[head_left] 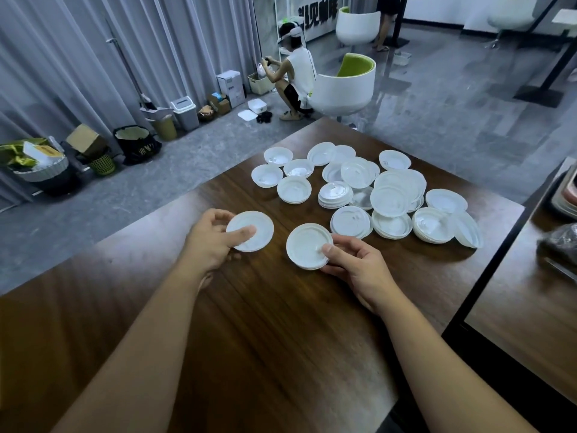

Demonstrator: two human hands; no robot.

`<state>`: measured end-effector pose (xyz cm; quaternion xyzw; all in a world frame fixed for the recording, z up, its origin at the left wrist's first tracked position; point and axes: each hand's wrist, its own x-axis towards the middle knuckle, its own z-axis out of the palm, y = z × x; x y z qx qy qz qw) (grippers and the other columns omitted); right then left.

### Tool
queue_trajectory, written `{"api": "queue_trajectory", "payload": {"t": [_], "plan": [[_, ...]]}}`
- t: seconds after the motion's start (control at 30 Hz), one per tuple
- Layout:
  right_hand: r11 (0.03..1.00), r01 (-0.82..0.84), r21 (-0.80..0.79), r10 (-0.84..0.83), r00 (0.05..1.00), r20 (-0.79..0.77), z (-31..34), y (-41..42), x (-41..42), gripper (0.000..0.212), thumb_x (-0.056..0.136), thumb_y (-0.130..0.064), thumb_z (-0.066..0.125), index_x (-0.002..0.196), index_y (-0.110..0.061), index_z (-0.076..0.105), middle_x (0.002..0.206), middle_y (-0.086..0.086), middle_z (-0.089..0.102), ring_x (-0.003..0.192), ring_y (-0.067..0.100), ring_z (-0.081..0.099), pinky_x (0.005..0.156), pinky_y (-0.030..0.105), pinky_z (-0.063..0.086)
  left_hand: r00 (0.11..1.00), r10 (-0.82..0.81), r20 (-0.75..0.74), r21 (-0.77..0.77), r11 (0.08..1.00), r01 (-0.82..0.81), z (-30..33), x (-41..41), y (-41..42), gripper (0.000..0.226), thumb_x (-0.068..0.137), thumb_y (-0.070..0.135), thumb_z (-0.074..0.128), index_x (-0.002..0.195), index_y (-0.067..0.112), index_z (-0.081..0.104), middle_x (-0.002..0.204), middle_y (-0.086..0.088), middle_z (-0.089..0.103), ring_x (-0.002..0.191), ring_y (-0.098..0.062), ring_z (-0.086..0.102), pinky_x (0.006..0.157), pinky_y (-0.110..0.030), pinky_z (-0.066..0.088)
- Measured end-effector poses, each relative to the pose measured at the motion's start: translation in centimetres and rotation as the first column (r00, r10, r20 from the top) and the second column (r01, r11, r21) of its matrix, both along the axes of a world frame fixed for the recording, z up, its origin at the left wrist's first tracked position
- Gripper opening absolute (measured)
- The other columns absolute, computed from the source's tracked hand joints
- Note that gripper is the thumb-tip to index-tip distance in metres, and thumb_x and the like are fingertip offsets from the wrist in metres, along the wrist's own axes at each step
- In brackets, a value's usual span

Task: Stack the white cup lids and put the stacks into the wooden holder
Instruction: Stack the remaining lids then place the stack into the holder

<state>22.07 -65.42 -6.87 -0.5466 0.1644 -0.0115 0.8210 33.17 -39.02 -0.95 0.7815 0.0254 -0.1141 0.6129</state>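
From the head camera, one white lid (249,231) is pinched by the left hand (212,242) and another lid (309,250) by the right hand (356,267) — thumbs on top, fingers curled beneath, both just above the wooden table (281,323). The hands are held apart. More loose lids (390,200) are scattered beyond them — some overlapping, some in short stacks.

Soft, even indoor light fills the scene, dimmer toward the curtains (78,57). The glossy floor (452,98) mirrors pale glare from the far room. The white lids (359,189) are nearly blown out, their detail lost. Wide-angle distortion bends the table (281,323) edges, and the forearms smear near the bottom corners.
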Motion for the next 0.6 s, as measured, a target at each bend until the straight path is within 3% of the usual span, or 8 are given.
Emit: {"api": "queue_trajectory", "payload": {"t": [0.1,0.2,0.27,0.43,0.6], "plan": [[1.000,-0.012,0.010,0.012,1.000,0.000,0.1,-0.1,-0.1,0.053,0.064,-0.042,0.102,0.110,-0.024,0.085,0.116,0.014,0.082,0.111,0.027,0.080,0.083,0.032,0.066,0.999,-0.036,-0.015,-0.198,0.980,0.032,-0.1,-2.2,-2.0,0.037,0.085,0.019,0.092,0.114,0.029,0.072,0.099,0.001,0.082,0.087,-0.017,0.082,0.063,-0.029,0.064],[0.997,-0.020,0.068,0.021,1.000,-0.007,0.2,-0.3,-0.1,0.044,0.070,-0.035,0.096,0.111,-0.020,0.085,0.116,0.014,0.082,0.110,0.028,0.080,0.083,0.032,0.066,0.994,-0.028,0.101,-0.052,0.998,0.033,-1.1,-3.7,-4.7,0.024,0.087,0.032,0.092,0.099,0.026,0.072,0.088,0.004,0.080,0.079,-0.010,0.077,0.066,-0.025,0.061],[0.993,-0.026,0.112,0.029,0.999,-0.020,0.2,-0.4,-0.1,0.050,0.075,-0.029,0.092,0.121,-0.013,0.078,0.119,0.014,0.081,0.111,0.029,0.080,0.083,0.033,0.066,0.993,-0.003,0.120,0.025,1.000,0.000,-2.1,-4.2,-6.2,0.027,0.087,0.041,0.090,0.093,0.024,0.068,0.083,0.004,0.074,0.076,-0.009,0.069,0.063,-0.025,0.055],[0.985,-0.030,0.167,0.038,0.998,-0.041,0.1,-0.6,0.2,0.054,0.080,-0.024,0.087,0.129,-0.008,0.071,0.122,0.010,0.081,0.112,0.025,0.079,0.083,0.032,0.066,0.981,0.166,0.095,0.081,0.981,-0.174,-3.2,-4.7,-8.2,0.030,0.094,0.054,0.077,0.094,0.027,0.065,0.095,0.006,0.068,0.089,-0.011,0.064,0.067,-0.023,0.046],[0.983,-0.054,0.176,0.062,0.997,-0.042,0.1,-0.7,0.3,0.055,0.083,-0.027,0.083,0.133,-0.007,0.069,0.127,0.013,0.079,0.116,0.027,0.078,0.084,0.032,0.066,0.969,0.097,0.228,0.223,0.963,-0.149,-3.8,-5.4,-9.3,0.026,0.101,0.050,0.067,0.088,0.029,0.057,0.094,0.007,0.063,0.086,-0.010,0.061,0.061,-0.015,0.040]]}}
